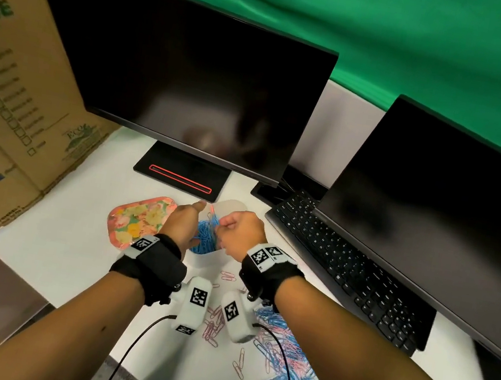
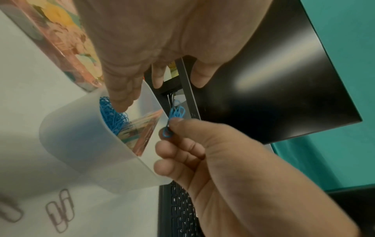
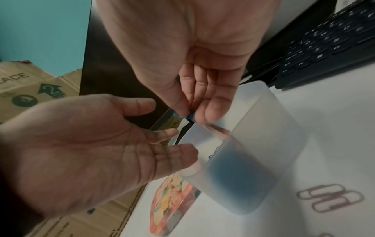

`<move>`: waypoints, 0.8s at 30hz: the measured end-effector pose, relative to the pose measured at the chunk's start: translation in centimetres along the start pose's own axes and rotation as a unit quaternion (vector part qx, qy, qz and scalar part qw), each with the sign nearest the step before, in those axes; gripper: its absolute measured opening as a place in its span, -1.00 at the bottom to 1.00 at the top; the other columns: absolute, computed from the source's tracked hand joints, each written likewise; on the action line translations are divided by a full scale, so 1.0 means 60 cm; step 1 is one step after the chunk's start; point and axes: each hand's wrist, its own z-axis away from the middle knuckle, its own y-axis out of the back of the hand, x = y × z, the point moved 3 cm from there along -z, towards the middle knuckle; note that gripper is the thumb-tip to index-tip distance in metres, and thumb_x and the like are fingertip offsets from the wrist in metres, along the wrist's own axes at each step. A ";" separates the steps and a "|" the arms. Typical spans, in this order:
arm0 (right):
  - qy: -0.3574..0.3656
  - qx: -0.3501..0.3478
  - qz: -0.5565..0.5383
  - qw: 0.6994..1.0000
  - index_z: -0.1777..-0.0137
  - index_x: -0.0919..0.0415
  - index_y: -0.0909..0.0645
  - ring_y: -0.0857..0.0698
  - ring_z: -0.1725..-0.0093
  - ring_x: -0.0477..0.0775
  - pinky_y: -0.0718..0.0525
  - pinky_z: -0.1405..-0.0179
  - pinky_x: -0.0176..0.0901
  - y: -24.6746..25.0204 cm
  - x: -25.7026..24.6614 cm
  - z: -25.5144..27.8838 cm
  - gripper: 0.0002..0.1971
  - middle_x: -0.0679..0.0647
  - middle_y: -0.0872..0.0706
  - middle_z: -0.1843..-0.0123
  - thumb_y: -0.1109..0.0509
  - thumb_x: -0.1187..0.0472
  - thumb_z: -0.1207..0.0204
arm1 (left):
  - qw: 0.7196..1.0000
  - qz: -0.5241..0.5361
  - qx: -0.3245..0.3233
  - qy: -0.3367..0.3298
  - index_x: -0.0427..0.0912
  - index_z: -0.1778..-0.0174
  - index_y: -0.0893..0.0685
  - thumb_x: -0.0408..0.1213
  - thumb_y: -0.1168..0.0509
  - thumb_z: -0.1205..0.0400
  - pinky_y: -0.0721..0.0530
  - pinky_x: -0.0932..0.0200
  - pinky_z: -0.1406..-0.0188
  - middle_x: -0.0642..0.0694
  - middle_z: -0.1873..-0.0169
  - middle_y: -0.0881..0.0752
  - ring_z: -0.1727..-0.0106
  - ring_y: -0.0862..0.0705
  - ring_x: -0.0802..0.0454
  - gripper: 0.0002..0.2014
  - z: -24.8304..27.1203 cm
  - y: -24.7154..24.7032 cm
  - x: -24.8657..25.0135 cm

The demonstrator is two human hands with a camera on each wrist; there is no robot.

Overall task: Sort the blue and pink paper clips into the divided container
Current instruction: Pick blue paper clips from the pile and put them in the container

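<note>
White worktop (image 1: 76, 247) scene: right hand (image 1: 240, 232) pinches blue clips (image 2: 175, 115) over the container (image 2: 85, 144)'s blue side; left hand (image 1: 183, 223) open. Next, release them.

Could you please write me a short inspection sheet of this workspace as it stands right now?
Surface: white desk, in use.
Job's things: frosted divided container holding blue clips in one compartment; pink clips show in the other in the right wrist view; mixed loose clips lie near the forearms.
Clutter: floral tray left of the container.
Grippers: right hand pinches a few blue paper clips over the container; left hand open beside it, fingers at the rim.
Cables: two black wrist-camera cables trail over the desk.
Surroundings: two dark monitors, keyboard, cardboard boxes, green backdrop.
</note>
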 end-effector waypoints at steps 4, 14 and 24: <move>-0.013 -0.001 0.011 1.000 0.32 0.00 -0.71 -0.81 0.10 0.21 -0.80 0.01 0.06 0.004 0.001 -0.002 -0.82 0.12 -0.84 0.12 -0.42 0.24 -0.49 | 0.998 -0.050 0.004 -0.046 -0.06 -0.19 -0.52 -0.10 -0.21 -0.69 -0.65 -0.08 -0.13 -0.18 -0.21 -0.57 -0.27 -0.57 -0.19 -0.79 0.012 0.006 0.007; -0.076 0.055 0.123 0.988 0.33 -0.09 -0.72 -0.79 0.18 0.03 -0.78 0.09 -0.18 0.145 0.183 0.081 -0.81 -0.02 -0.83 0.19 -0.39 0.19 -0.45 | 0.880 -0.352 -0.198 -0.249 0.02 0.36 -0.67 -0.42 -0.36 -0.54 -0.68 0.25 0.20 0.06 0.38 -0.71 0.36 -0.64 0.23 -0.75 0.066 -0.065 -0.077; -0.052 0.051 0.250 0.966 -0.27 0.07 -0.62 -0.62 -0.25 0.08 -0.58 -0.21 -0.17 0.172 0.356 0.238 -0.71 0.03 -0.67 -0.26 -0.27 0.12 -0.59 | 0.644 -0.605 -0.311 -0.349 0.05 -0.38 -0.53 -0.21 -0.26 -0.59 -0.51 0.17 -0.37 0.01 -0.36 -0.48 -0.35 -0.53 0.01 -0.60 0.113 -0.141 -0.215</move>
